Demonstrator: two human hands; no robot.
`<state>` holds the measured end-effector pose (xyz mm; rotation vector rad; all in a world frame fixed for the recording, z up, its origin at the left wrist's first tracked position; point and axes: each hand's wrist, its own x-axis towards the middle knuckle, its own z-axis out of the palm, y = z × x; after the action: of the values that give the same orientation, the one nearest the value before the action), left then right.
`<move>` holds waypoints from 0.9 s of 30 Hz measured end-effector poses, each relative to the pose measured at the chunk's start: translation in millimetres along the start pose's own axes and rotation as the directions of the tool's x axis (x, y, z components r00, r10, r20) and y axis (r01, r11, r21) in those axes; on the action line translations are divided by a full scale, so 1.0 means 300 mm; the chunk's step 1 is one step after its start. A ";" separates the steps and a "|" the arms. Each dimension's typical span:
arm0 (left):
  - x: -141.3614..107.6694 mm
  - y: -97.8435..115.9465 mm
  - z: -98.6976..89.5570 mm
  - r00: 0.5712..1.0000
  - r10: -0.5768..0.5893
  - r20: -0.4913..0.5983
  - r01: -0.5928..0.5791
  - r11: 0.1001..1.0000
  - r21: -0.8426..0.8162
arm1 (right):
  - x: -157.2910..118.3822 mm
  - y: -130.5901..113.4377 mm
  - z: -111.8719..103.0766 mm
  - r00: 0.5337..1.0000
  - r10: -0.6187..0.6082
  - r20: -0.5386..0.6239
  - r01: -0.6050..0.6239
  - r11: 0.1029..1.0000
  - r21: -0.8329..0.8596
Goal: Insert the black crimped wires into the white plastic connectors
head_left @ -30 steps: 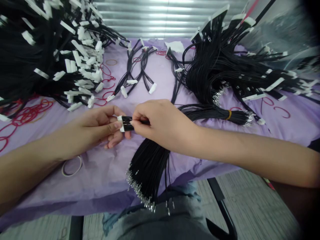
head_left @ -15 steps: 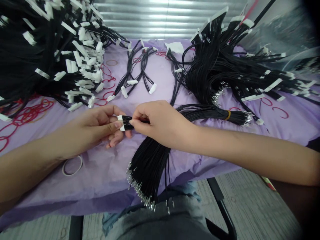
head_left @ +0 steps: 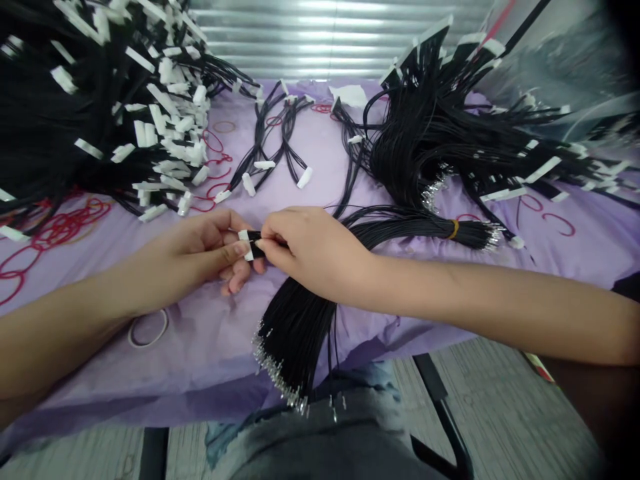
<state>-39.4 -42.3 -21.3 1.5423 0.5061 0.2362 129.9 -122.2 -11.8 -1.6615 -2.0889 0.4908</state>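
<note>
Between thumb and fingers, my left hand is closed on a white connector housing, out of which short black wires run to the right. My right hand pinches those wires close to the housing; the exact fingertip contact is partly hidden. Under the right hand lies a fanned bundle of loose black wires with bare metal terminals at their ends, reaching toward the table's front edge. Another wire bundle, tied with a yellow band, lies to the right behind my forearm.
A large heap of black cables with white connectors fills the left; another cable pile stands at the right. A few finished-looking harnesses lie between them. Red bands and a white ring rest on the purple cloth.
My right hand has shifted slightly left toward the connector housing, and less wire shows between the two hands. The left hand keeps its hold.
</note>
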 end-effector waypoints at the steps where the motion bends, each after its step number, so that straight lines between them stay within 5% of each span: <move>1: 0.001 -0.004 -0.002 1.000 -0.009 0.006 0.009 1.000 -0.020 | 0.002 0.002 0.001 1.000 0.003 -0.003 -0.003 1.000 0.004; 12: 0.000 -0.008 -0.006 0.999 -0.041 -0.004 0.040 0.998 -0.055 | -0.008 0.030 -0.047 0.989 -0.101 -0.107 0.105 0.994 0.030; 16: 0.004 -0.009 -0.005 0.999 -0.051 -0.007 0.050 0.995 -0.089 | -0.008 0.036 -0.061 0.991 -0.121 -0.053 0.123 0.992 0.040; 21: 0.005 -0.009 -0.009 0.999 -0.040 0.007 0.040 0.998 -0.047 | -0.006 0.027 -0.062 0.989 -0.134 -0.059 0.128 0.987 -0.094; 27: 0.001 -0.012 -0.031 0.996 -0.078 0.043 0.083 0.991 -0.108 | 0.002 0.040 -0.047 0.946 -0.325 -0.008 0.314 0.920 -0.236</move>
<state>-43.9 -34.0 -24.4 1.4140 0.5158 0.1690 147.2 -118.7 -6.0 -1.3876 -2.3955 0.1045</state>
